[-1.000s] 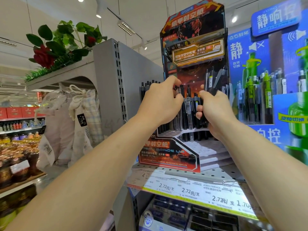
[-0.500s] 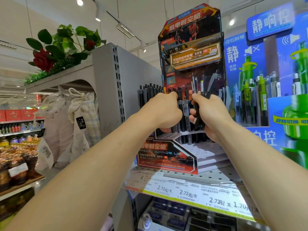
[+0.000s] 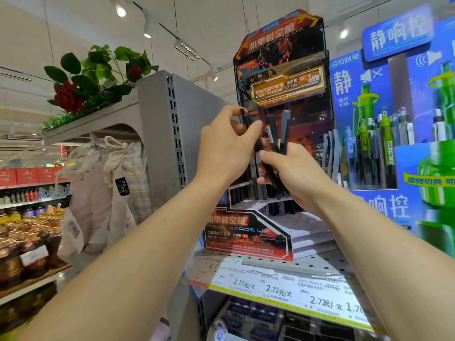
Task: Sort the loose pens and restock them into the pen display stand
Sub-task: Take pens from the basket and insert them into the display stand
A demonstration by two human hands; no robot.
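Both your hands have lifted clear of the pen rows: your left hand (image 3: pixel 225 146) now pinches one slim black plastic pen (image 3: pixel 248 124), while your right hand (image 3: pixel 293 172) grips a fanned bundle of black and grey pens (image 3: pixel 275 139). You hold them before the tall red-and-black cardboard pen display stand (image 3: pixel 280 57), above its stocked slots. You seem mid-sort; next, lower the single pen tip-down into a matching free slot.

Both hands are up higher now, out of the pen rows. The left hand (image 3: pixel 227 146) has pulled one black pen (image 3: pixel 247 120) up and pinches it near the top, tilted. The right hand (image 3: pixel 293 174) has lifted its bunch of pens (image 3: pixel 275 134) clear of the display stand (image 3: pixel 248 232) slots.
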